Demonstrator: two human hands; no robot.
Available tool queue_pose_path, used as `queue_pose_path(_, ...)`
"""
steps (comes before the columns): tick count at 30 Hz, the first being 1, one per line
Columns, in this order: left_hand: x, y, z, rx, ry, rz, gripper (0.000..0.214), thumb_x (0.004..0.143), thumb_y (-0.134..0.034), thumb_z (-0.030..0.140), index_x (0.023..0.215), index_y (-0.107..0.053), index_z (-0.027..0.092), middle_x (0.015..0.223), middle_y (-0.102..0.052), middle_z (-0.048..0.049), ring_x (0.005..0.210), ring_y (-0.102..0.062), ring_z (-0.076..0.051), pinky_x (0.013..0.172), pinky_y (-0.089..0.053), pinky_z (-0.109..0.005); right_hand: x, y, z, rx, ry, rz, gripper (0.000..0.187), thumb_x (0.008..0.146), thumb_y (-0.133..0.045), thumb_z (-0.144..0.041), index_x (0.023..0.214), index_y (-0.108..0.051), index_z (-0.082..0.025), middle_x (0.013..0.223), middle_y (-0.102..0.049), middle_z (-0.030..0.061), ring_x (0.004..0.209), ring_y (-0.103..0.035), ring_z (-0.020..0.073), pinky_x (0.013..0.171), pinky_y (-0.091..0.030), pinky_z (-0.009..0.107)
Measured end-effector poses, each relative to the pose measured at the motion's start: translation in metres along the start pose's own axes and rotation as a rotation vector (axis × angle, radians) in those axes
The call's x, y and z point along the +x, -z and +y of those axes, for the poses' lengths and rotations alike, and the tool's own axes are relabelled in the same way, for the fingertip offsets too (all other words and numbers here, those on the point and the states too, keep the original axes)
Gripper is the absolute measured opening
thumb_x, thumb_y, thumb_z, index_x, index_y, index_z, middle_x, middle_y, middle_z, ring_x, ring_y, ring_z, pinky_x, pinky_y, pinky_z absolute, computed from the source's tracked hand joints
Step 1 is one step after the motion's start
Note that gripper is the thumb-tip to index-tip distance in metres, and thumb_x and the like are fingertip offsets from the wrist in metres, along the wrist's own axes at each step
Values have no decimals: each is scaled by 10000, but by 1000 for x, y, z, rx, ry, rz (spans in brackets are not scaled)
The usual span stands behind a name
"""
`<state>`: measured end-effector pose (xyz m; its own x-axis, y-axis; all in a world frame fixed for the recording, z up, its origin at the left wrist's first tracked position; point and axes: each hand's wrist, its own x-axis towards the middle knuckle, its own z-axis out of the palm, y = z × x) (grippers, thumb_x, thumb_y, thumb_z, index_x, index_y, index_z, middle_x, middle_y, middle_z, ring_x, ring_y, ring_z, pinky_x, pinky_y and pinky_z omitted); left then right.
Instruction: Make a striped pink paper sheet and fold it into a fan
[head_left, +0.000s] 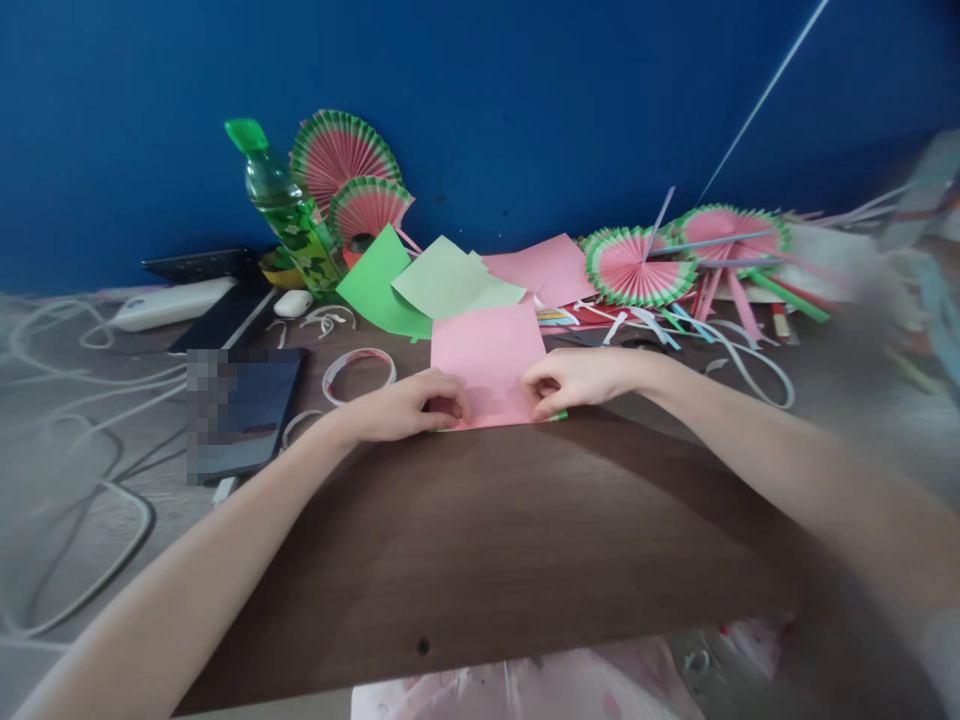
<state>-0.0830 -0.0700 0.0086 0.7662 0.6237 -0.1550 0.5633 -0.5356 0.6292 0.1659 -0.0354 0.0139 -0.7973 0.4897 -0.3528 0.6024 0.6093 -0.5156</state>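
A pink sheet of paper lies flat on the brown table, its near edge showing a narrow folded strip with a bit of green at the right corner. My left hand has its fingers curled down onto the sheet's near left corner. At the near right corner, my right hand pinches the same edge between thumb and fingers. Right behind the pink sheet lie a pale green sheet, a bright green sheet and another pink sheet.
Watermelon-coloured paper fans lie back right among paper strips; more fans lean on the blue wall. A green bottle stands back left. Left of my hands are a tape roll, a dark tablet or phone and white cables.
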Motion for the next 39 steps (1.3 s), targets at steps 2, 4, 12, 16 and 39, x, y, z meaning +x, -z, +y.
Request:
queue_pose_path(2,0,0,1,0,7,-3,98,805,-520,245,832,-579,172,885,-556,-17,897,-472,-151,831,-357,-267,0,0,0,-7,-4,-2,204,725,-576,-352,669,-536,-160,629,-544,-6,539,-414,91,508,-289,229)
queue_pose_path(4,0,0,0,4,9,-6,102,806,-520,249,839,-578,172,888,-555,-16,894,-473,-151,827,-358,-267,0,0,-1,-12,-8,-4,199,722,-576,-347,668,-535,-160,630,-544,-6,539,-413,91,507,-288,229)
queue_pose_path(12,0,0,-2,0,0,-26,136,816,-519,282,868,-586,176,907,-565,-21,913,-476,-154,826,-358,-264,-1,0,-4,-24,-31,-4,194,718,-574,-342,656,-530,-164,637,-554,-1,544,-426,98,515,-294,237)
queue_pose_path(16,0,0,-3,-15,-9,-32,144,827,-501,275,882,-594,179,926,-574,-25,930,-476,-155,840,-355,-261,-1,1,-5,-28,-38,-4,183,716,-574,-328,651,-529,-162,631,-556,-2,542,-433,97,515,-296,236)
queue_pose_path(39,-2,-2,-5,207,18,-35,379,840,-425,187,1085,-608,411,1089,-431,-16,1017,-342,-191,980,-220,-375,-4,-8,-4,21,232,132,212,762,-545,-222,965,-604,-196,902,-500,42,859,-451,168,776,-354,289)
